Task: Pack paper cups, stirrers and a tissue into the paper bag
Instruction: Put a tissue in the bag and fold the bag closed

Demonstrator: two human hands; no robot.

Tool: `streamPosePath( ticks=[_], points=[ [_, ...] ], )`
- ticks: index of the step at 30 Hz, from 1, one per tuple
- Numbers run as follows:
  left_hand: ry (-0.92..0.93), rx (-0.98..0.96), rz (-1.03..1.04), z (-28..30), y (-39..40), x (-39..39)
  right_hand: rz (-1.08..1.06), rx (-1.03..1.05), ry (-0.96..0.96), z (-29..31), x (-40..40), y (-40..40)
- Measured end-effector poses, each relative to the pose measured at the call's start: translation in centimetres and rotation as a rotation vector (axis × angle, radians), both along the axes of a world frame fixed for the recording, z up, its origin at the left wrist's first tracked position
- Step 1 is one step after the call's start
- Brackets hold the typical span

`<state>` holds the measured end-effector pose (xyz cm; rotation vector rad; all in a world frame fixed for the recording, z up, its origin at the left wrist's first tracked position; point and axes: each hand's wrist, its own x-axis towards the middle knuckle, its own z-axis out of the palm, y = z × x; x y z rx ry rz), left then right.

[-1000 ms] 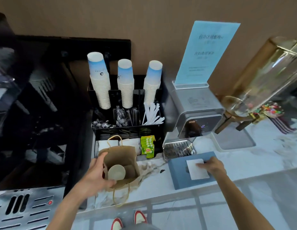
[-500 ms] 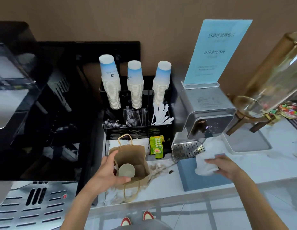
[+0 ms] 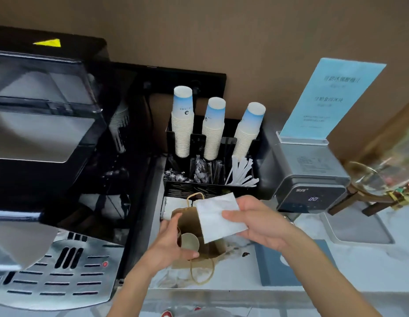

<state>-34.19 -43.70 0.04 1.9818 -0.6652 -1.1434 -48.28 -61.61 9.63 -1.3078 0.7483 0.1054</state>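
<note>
A brown paper bag (image 3: 187, 219) stands open on the counter with a paper cup (image 3: 190, 241) inside it. My left hand (image 3: 170, 243) grips the bag's near left rim and holds it open. My right hand (image 3: 258, 225) pinches a white tissue (image 3: 216, 217) flat just above the bag's mouth, covering its right side. Behind the bag, a black organiser carries three stacks of blue-and-white paper cups (image 3: 212, 129) and a bundle of white stirrers (image 3: 241, 172). I cannot see any stirrers inside the bag.
A black coffee machine (image 3: 46, 138) with a metal drip grille (image 3: 62, 273) fills the left. A grey ice maker (image 3: 311, 179) with a blue sign (image 3: 331, 99) stands right. A blue tissue box (image 3: 279, 266) lies under my right forearm. A glass dispenser (image 3: 381, 170) is far right.
My right hand pulled a tissue from the blue box and carried it left to above the bag's mouth. My left hand kept its hold on the bag. The camera shifted left and down.
</note>
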Motion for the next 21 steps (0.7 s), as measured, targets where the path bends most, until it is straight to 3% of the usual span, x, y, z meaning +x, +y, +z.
streamPosePath(
  ticks=[9,15,21],
  points=[
    [-0.054,0.017,0.013,-0.8,-0.3,-0.6,0.623,-0.684,0.542,-5.6,8.0,3.6],
    [-0.070,0.004,0.004,-1.1,-0.5,-1.0,0.796,-0.864,0.762,-10.4,10.3,4.0],
    [-0.078,0.004,-0.018,-1.4,-0.3,-1.1,0.879,-0.819,0.875,-13.4,11.5,3.3]
  ],
)
